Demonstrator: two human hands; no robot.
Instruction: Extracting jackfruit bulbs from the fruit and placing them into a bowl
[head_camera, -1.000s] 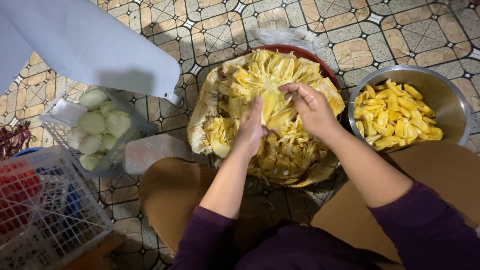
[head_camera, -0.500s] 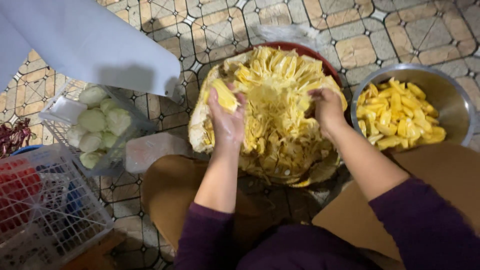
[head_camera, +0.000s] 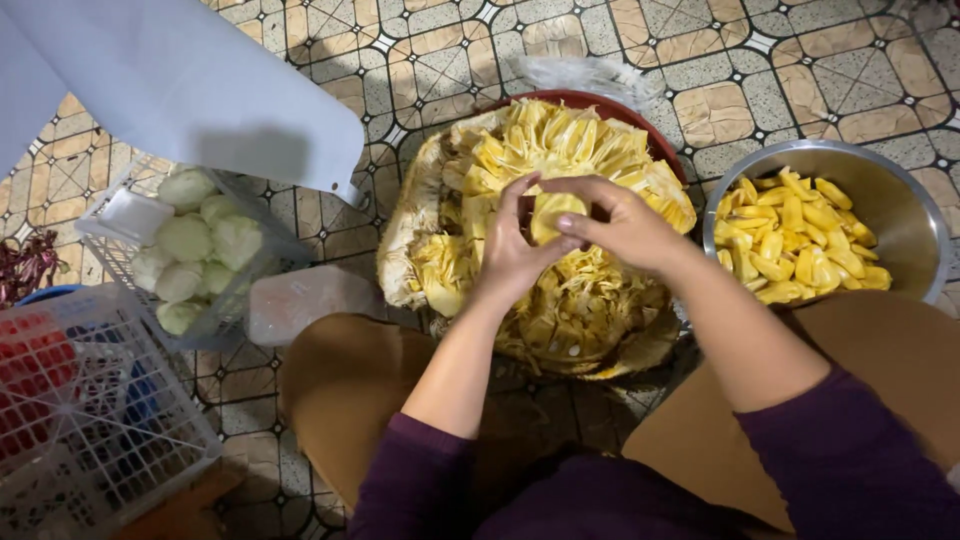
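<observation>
A patterned tile floor (head_camera: 400, 40) is seen from above, with the work laid out between the seated person's knees. An opened jackfruit (head_camera: 560, 300) is set in a red basin (head_camera: 640, 115) directly ahead, cut face up, so that the yellow pods are exposed to both hands. A steel bowl (head_camera: 900, 200) is placed just beside it on the right and is partly filled with cleaned yellow pods (head_camera: 790, 250), within short reach of the right hand. To the left, a white plastic basket (head_camera: 115, 220) of pale green round vegetables (head_camera: 185, 240) is kept well apart from the fruit.

Both forearms are brought forward over the jackfruit, wrists meeting above its centre. A single jackfruit pod (head_camera: 552, 212) is held between the two hands. The left hand (head_camera: 515, 255) is narrowly pinched on its left side, fingers raised. The right hand (head_camera: 625, 225) is closed over the pod's top and right side, thumb and fingers pressed to it.
</observation>
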